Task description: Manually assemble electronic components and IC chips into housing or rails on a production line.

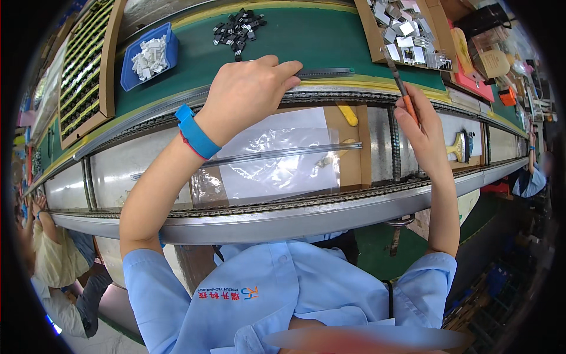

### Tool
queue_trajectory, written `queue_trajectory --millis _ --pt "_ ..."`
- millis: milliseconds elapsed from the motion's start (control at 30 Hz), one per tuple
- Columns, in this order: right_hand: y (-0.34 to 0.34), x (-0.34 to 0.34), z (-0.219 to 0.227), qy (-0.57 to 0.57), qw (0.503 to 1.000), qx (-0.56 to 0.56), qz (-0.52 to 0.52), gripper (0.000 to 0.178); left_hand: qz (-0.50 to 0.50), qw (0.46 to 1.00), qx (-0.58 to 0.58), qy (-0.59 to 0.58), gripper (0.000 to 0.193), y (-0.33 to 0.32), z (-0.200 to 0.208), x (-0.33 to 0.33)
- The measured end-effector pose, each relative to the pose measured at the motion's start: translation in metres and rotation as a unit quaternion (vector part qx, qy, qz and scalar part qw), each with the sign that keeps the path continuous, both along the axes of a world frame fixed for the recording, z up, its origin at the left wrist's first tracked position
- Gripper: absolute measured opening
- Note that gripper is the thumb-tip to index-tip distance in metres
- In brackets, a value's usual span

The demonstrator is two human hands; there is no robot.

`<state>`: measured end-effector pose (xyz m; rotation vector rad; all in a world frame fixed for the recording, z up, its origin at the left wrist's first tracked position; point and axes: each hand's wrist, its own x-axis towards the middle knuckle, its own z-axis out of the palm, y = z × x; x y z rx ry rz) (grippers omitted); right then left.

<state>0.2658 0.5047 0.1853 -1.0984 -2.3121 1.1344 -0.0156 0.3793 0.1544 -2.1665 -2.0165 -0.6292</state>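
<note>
Orange-handled tool (408,105), dark shaft, tilted, in right hand (424,130); narrow dark strip (325,72) by left hand (249,88).

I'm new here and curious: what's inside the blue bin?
The blue bin holds a heap of small white pieces. Only the upper ones show; whatever lies beneath them, including part of the bin's floor, is covered.

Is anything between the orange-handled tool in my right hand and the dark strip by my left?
Nothing visible: green surface shows between the tool in your right hand and the dark strip by your left hand.
</note>
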Motion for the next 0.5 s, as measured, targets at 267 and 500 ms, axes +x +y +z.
queue_trajectory --millis 267,500 --pt "0.011 0.019 -0.013 0.146 0.904 -0.377 0.142 0.036 0.013 1.0 -0.01 -0.006 0.022 -0.001 -0.001 0.002" --pt "-0.044 0.009 -0.001 0.156 0.784 -0.553 0.234 0.036 0.016 1.0 -0.003 -0.008 0.02 -0.006 -0.003 -0.001"
